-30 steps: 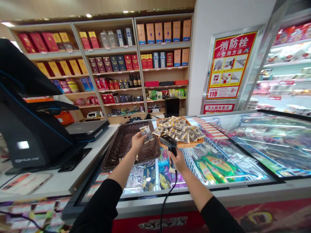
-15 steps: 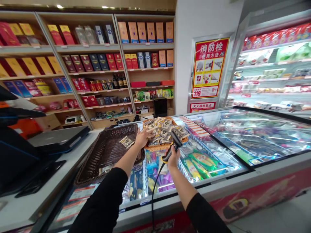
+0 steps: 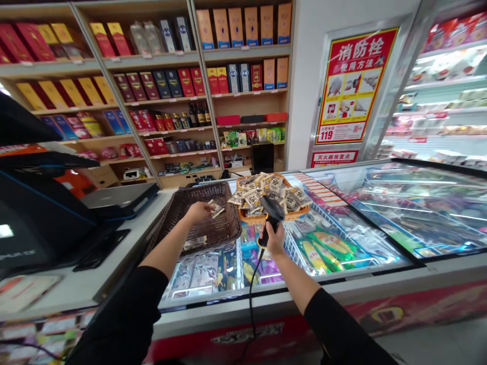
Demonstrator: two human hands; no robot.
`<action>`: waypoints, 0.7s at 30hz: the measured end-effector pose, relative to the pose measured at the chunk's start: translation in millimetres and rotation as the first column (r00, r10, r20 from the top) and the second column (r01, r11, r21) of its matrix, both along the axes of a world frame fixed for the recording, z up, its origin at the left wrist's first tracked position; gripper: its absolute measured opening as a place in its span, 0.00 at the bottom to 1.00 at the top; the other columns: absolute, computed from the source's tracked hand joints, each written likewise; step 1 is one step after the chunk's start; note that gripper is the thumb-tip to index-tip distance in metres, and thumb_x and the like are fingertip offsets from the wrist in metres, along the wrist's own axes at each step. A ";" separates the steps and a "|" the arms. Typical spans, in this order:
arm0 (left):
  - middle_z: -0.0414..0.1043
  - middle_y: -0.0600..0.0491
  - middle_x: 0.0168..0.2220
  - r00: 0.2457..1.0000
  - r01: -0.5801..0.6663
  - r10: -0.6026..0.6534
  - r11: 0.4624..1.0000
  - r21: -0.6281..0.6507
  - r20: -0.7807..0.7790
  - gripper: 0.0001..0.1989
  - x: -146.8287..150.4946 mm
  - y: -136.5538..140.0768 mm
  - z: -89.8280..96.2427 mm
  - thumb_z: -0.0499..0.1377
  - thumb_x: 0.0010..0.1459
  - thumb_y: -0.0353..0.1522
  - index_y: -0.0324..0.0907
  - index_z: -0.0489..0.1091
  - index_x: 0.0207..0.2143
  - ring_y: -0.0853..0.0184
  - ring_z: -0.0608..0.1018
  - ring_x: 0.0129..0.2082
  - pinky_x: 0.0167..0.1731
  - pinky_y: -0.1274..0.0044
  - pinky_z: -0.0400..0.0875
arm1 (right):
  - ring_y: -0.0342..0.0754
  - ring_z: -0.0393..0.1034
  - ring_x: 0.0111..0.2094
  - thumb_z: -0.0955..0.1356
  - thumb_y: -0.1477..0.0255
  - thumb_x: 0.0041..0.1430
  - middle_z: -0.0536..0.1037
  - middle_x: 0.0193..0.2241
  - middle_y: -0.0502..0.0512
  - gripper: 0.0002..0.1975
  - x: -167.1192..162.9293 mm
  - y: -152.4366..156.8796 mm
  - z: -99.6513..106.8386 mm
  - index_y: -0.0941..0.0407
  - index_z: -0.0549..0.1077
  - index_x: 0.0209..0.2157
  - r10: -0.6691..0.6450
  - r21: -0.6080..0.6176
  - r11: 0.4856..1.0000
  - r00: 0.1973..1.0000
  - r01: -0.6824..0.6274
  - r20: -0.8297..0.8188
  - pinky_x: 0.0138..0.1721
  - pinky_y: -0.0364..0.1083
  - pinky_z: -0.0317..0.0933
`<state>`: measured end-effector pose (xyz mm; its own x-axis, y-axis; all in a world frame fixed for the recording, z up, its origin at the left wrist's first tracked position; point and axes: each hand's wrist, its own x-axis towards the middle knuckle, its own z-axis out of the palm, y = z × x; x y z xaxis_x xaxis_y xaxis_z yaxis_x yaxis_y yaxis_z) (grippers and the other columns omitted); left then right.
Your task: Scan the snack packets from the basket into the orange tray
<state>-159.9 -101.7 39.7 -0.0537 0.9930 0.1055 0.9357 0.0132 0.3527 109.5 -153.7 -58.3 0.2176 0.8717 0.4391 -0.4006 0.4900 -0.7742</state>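
My left hand (image 3: 200,212) reaches into the dark brown wicker basket (image 3: 178,223). Its fingers are closed on the near edge of a small printed snack packet (image 3: 216,209), which looks slightly tilted. Another packet (image 3: 195,243) lies at the front of the same basket. In my right hand (image 3: 274,237) is a black handheld barcode scanner (image 3: 272,215) with yellow trim, its head in front of the lighter wicker basket (image 3: 254,219). A heap of similar packets (image 3: 262,192) fills that lighter basket.
Both baskets rest on a glass-topped chest freezer (image 3: 342,253) holding packaged food. The scanner's cable (image 3: 251,299) hangs down its front. At left, a counter (image 3: 114,253) carries a dark checkout machine (image 3: 38,213). Shelves of boxed goods (image 3: 171,83) stand behind.
My left hand has moved left from the lighter basket's heap to the packet in the dark basket. The scanner stays in my right hand, now held more upright. The view has shifted.
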 end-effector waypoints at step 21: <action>0.72 0.53 0.34 0.621 -0.143 -0.258 0.892 0.430 0.740 0.10 74.4 -7.5 -31.4 0.55 0.54 0.37 0.41 0.64 0.37 0.67 0.74 0.35 0.39 0.74 0.69 | 0.42 0.63 0.14 0.65 0.61 0.58 0.68 0.15 0.43 0.11 -3.7 -13.5 -6.6 0.53 0.62 0.30 -0.007 0.001 1.000 0.936 0.007 0.352 0.18 0.42 0.59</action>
